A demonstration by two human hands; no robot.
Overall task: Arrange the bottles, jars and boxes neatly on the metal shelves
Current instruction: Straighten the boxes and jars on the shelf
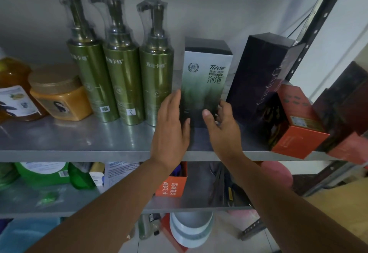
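Pressing with the left hand (171, 125), straight-fingered, flat against the left side of the green-white box (206, 77); pinching its lower right edge with the right hand (222, 131), thumb in front and fingers curled behind. Standing upright on the upper metal shelf (79, 139), between three green pump bottles (123, 77) just to the left and a tall dark box (258, 77) to the right. Farther left, an amber jar (59, 95); at the right end, an orange box (298, 133).

Stacked grey-and-white tubs (191, 230) stand lowest in view, a blue cloth (25, 234) well to their left.
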